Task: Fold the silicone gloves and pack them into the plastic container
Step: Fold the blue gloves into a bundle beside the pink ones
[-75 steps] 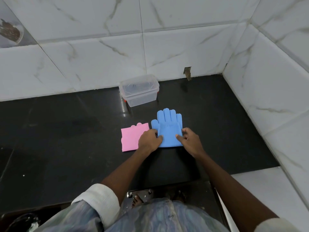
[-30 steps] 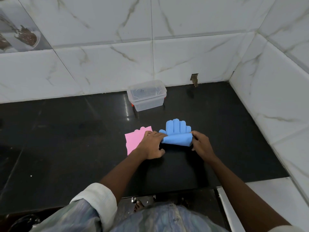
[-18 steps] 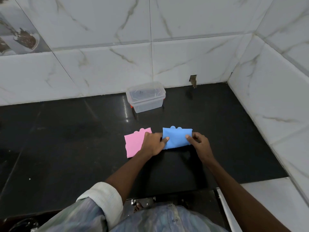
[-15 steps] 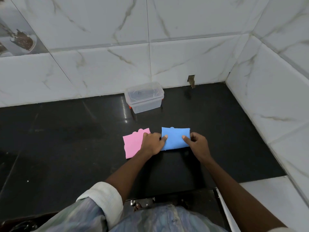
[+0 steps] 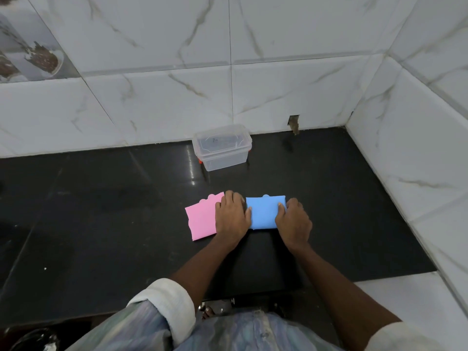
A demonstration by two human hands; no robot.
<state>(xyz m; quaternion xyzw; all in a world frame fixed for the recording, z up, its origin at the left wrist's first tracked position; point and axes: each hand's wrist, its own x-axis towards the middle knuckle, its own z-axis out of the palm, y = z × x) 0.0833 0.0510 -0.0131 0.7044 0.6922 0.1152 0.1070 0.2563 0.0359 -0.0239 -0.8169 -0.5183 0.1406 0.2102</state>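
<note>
Though folded, blue glove [image 5: 263, 213] puffy

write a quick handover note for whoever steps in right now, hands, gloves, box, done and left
Left hand: flat, pressing the left end of the folded blue glove, also overlapping the pink glove.
Right hand: pressing the blue glove's right end, nothing gripped.
Pink glove: folded, flat on the black counter, left of the blue one.
Plastic container: by the back wall, lid on, apart from both gloves.
Done: both gloves folded.
Left: open the container, put both gloves in, probably close it.
</note>
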